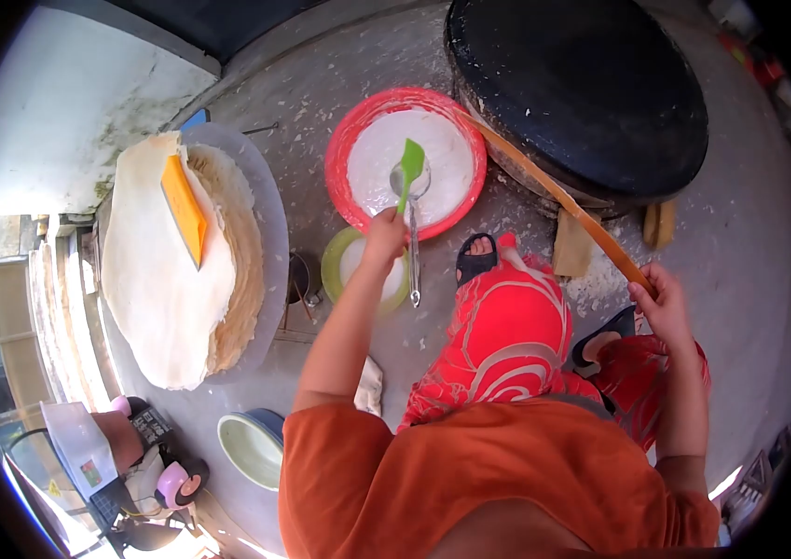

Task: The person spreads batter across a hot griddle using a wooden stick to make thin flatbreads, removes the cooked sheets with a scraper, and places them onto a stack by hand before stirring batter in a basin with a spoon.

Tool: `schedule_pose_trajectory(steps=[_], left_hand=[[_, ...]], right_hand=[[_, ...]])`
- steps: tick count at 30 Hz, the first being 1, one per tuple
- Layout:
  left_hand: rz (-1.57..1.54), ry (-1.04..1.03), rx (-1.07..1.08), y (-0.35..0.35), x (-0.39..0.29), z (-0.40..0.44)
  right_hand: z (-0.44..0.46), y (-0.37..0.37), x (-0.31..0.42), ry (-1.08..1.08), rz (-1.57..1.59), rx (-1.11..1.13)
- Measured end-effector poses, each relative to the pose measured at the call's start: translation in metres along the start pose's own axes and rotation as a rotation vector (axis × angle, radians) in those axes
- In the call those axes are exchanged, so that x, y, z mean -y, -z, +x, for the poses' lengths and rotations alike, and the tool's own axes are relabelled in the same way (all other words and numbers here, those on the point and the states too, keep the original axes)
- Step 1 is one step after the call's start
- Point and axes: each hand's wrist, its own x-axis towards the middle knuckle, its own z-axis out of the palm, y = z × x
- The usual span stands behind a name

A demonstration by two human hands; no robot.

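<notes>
My left hand [384,238] is closed round the handle of a green spatula [413,155], whose head is over the pale batter [377,154] in a red basin [337,149]. A metal ladle [415,265] lies with its bowl in the basin and its handle over the near rim. My right hand [664,303] grips the near end of a long, flat wooden stick [563,197]. The stick's far end reaches the basin's right rim, beside a round black griddle [582,88]. Below my left hand stands a yellow-green bowl [331,265] with white contents, partly hidden by my arm.
On the left, a tall stack of thin flatbreads [153,298] sits on a round board [269,214], with a yellow scraper [183,212] on top. A pale tub [251,449] stands at lower left, near a cluttered chair [102,466]. Flakes litter the grey floor [749,307].
</notes>
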Motion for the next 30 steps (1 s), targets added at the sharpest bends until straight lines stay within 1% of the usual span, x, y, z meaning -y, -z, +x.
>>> schedule_pose_trajectory(steps=[1,3,5,6,8,9,11,13,15,18,19,21,22,24,28,30], left_hand=[[0.002,-0.01,-0.019,-0.016,-0.009,0.013],[-0.139,0.076,0.017,-0.043,-0.023,0.044],[-0.287,0.156,0.093,-0.068,-0.017,0.085],[-0.293,0.161,0.095,-0.079,-0.018,0.101],[1.003,-0.475,0.305,-0.099,-0.014,0.124],[0.998,-0.465,0.314,-0.116,0.001,0.127],[0.648,-0.385,0.016,-0.145,0.038,0.113],[0.512,-0.101,0.024,-0.119,0.013,0.062],[0.723,-0.158,0.111,-0.082,0.032,0.055],[0.64,-0.184,0.109,-0.053,0.026,0.05],[0.638,-0.178,0.109,-0.054,0.026,0.046],[0.586,-0.239,0.145,-0.056,0.028,0.036],[0.584,-0.238,0.145,-0.047,0.028,0.034],[0.849,-0.102,0.322,-0.017,0.027,0.035],[0.851,-0.103,0.313,-0.005,0.005,0.025],[0.63,-0.17,0.308,-0.013,0.008,0.015]], right_hand=[[0.0,0.0,-0.001,0.014,0.012,-0.021],[0.001,0.0,-0.004,-0.005,0.02,-0.029],[0.002,0.0,-0.005,-0.032,0.018,-0.029],[0.002,0.0,-0.004,-0.023,-0.021,-0.029],[0.005,-0.001,0.0,-0.008,-0.08,-0.03],[0.008,0.0,-0.001,-0.019,-0.085,-0.023],[0.011,0.0,-0.003,0.02,-0.085,-0.019],[0.012,0.003,0.0,-0.028,-0.036,-0.006],[0.014,0.004,0.001,-0.065,0.012,0.004],[0.016,0.005,-0.001,-0.081,0.086,-0.004],[0.017,0.004,-0.002,-0.073,0.089,-0.013],[0.015,0.002,-0.002,-0.072,0.092,-0.02],[0.015,0.002,-0.002,-0.077,0.088,-0.028],[0.015,0.002,-0.003,-0.08,0.084,-0.043],[0.018,0.0,-0.001,-0.081,0.038,-0.018],[0.016,-0.003,0.002,-0.091,0.017,-0.022]])
